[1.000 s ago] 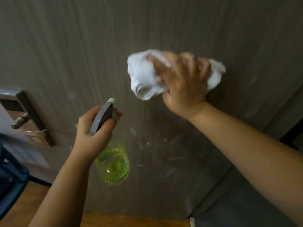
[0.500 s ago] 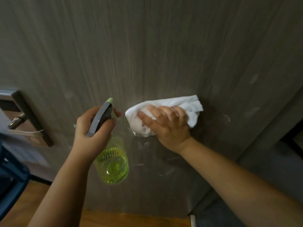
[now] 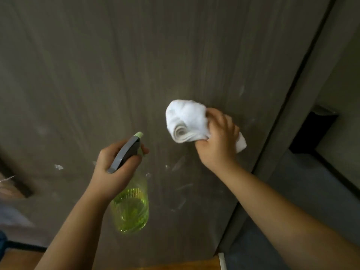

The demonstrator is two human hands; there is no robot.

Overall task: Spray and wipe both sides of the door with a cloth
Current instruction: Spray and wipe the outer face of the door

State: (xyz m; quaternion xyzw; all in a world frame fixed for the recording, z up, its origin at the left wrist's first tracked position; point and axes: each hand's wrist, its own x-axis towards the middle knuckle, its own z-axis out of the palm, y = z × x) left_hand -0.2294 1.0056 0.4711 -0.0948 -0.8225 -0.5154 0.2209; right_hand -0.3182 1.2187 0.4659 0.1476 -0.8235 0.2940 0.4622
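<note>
The right hand (image 3: pixel 218 142) grips the bunched white cloth (image 3: pixel 187 121) and presses it on the gray door (image 3: pixel 116 65), near the door's right edge. The left hand (image 3: pixel 115 168) is curled around the top of the green spray bottle (image 3: pixel 130 209), which hangs just in front of the door, lower down. The cloth could slip out, because it is a loose ball and only part of it sits under the fingers. The wet streaks (image 3: pixel 179 164) below the cloth could dry into marks if the wiping misses them. The bottle could squirt by mistake if a finger squeezes the trigger, but I cannot tell if a finger is on it. The nozzle (image 3: pixel 138 135) points up at the door, so a squirt would land on a spot that looks wiped. I count 1 door, 1 cloth, 1 bottle and 2 hands. Only 1 side of the door shows here, so I think the other side may be left to do.
</note>
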